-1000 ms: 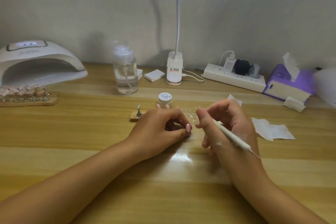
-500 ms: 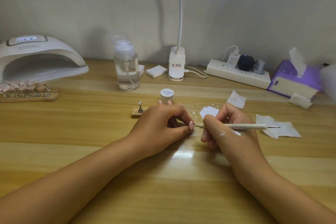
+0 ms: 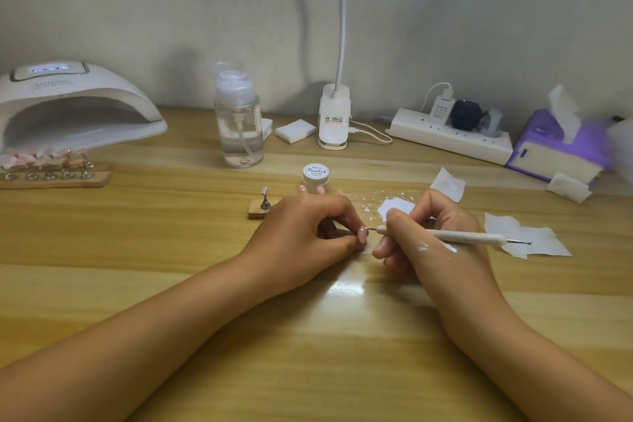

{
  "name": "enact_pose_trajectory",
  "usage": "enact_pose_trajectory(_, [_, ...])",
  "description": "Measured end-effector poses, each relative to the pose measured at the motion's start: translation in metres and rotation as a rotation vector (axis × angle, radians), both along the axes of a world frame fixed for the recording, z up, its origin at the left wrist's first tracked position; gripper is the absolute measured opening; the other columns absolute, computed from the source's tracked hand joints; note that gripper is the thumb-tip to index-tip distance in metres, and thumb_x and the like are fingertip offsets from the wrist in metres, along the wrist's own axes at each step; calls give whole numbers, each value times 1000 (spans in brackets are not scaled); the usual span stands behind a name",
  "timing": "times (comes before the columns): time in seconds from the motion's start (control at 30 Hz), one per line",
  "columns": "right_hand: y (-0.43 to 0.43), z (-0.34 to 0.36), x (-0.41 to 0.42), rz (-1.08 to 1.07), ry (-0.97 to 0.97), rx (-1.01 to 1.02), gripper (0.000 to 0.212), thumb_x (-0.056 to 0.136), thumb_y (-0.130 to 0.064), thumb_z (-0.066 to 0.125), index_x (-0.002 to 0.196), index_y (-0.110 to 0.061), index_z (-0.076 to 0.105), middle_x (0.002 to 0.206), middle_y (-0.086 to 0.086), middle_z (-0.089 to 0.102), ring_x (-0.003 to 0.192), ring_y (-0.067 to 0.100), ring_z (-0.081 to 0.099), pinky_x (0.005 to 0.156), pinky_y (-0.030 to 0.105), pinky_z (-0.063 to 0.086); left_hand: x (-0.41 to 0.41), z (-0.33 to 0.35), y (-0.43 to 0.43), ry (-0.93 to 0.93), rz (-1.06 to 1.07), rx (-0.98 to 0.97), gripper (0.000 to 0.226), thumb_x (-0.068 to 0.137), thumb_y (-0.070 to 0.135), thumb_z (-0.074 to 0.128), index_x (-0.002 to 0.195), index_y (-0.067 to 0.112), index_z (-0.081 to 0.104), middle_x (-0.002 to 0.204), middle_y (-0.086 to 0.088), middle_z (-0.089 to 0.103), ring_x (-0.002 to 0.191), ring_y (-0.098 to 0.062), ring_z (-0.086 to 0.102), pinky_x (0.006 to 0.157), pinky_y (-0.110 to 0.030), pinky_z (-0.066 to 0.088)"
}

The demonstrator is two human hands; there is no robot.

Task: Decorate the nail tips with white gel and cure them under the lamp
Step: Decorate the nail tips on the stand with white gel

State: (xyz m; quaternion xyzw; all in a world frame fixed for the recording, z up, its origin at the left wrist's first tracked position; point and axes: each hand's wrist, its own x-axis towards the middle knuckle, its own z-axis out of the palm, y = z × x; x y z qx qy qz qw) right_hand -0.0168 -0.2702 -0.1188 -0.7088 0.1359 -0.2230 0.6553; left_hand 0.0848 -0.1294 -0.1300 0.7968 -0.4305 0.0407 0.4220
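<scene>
1. Now the left grip [image 3: 308,233] pinches the tip [image 3: 362,234] at bench [image 3: 171,250] centre; the right grip [image 3: 435,243] clasps the pen [image 3: 455,236], its point at the tip.
2. Best: plant both wrists, dab lightly.
3. Jar [image 3: 315,176], at 12 o'clock from the left grip, is lidded; bottle [image 3: 239,127] at 11 holds clear liquid.

A home nail-art desk: a wooden table [image 3: 102,250] against a bare wall [image 3: 479,10]. Just beyond the grip stand a gel pot [image 3: 315,176], pump bottle [image 3: 239,127] and clip lamp [image 3: 334,120]. Far left of it are a curing lamp [image 3: 75,103] and racked nail tips [image 3: 41,159]; far right, a power strip [image 3: 448,137] and tissue box [image 3: 555,151].
</scene>
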Motion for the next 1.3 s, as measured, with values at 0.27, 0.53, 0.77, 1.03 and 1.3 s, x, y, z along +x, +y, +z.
enact_pose_trajectory(0.27, [3,3,-4,-71,-64,26,25,90,-16,69,72,-15,51,63,12,71,46,13,60,47,21,51,-3,2,0,48,-28,5,15,81,18,77,78,30,69,60,37,58,56,5,58,105,-26,34])
enact_pose_trajectory(0.53, [-74,38,6,-186,70,-535,20,93,-39,68,82,-23,69,67,2,73,63,15,70,63,32,57,-3,2,1,79,-26,11,10,83,18,77,79,25,72,61,31,60,54,4,54,67,-2,32])
enact_pose_trajectory(0.77, [-128,14,44,-151,470,-978,19,86,-37,76,97,-34,61,93,-7,68,93,21,62,74,33,44,-2,2,1,131,-54,13,12,84,14,75,80,26,74,67,29,63,55,1,54,62,-9,35])
enact_pose_trajectory(1.03, [-103,33,26,-186,9,-904,11,88,-7,72,88,-18,73,89,1,71,88,24,66,81,39,51,-3,4,1,125,-48,21,14,83,17,74,79,30,73,65,30,63,55,1,54,64,-11,37])
enact_pose_trajectory(1.3, [-22,20,-11,151,-222,-1121,22,78,-4,82,93,-16,71,89,-9,72,83,16,68,69,43,56,-4,6,1,96,-23,25,10,82,24,78,82,33,75,61,33,60,58,6,57,61,-7,34])
